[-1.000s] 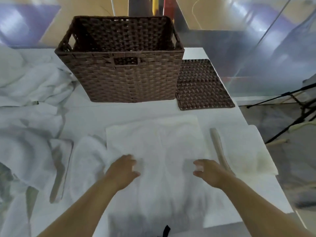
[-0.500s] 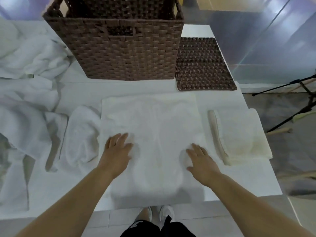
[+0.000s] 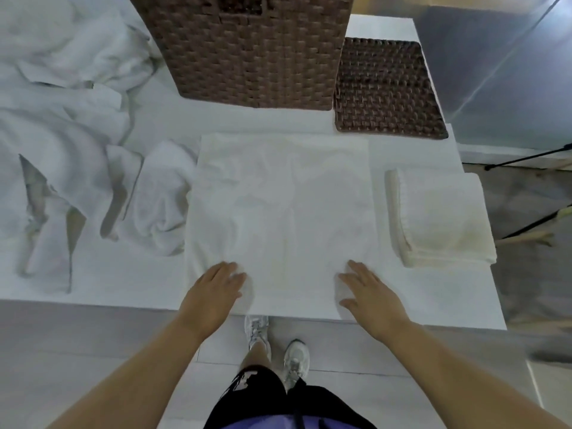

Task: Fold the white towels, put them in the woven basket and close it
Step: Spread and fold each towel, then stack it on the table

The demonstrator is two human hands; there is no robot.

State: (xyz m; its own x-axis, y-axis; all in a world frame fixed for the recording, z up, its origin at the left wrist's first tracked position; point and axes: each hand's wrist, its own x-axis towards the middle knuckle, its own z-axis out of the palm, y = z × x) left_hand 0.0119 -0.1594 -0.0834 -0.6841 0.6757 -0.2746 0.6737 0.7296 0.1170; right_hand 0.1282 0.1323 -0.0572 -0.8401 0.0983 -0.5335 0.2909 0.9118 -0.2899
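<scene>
The white towel (image 3: 281, 212) lies spread flat at the near middle of the table (image 3: 433, 298), its near edge running along the table's near edge. We see both hands laid palm-down on its near part. The left hand (image 3: 213, 292) rests near the towel's near-left corner, its fingers (image 3: 230, 272) straight and held close together, lying flat on the cloth and gripping nothing. The right hand (image 3: 368, 292) rests toward the near-right corner, its fingers (image 3: 356, 269) also stretched out and a little fanned, the thumb held apart to the left. It presses on the towel without pinching it. We cannot tell how hard either hand bears down.

Just beyond the towel's far edge stands the woven basket (image 3: 247, 51), brown, with its top out of view. Its flat woven lid (image 3: 387, 88) lies on the table just right of it, touching or nearly touching its side. Right of the spread towel, close but apart from it, sits a folded towel (image 3: 442, 218), squared into a thick stack. Just left of the spread towel lies a small crumpled towel (image 3: 161, 196). Farther left, a heap of unfolded towels (image 3: 62, 134) covers that side of the table. Below the table's near edge we see the person's pale shoes (image 3: 257, 332) on the floor.
</scene>
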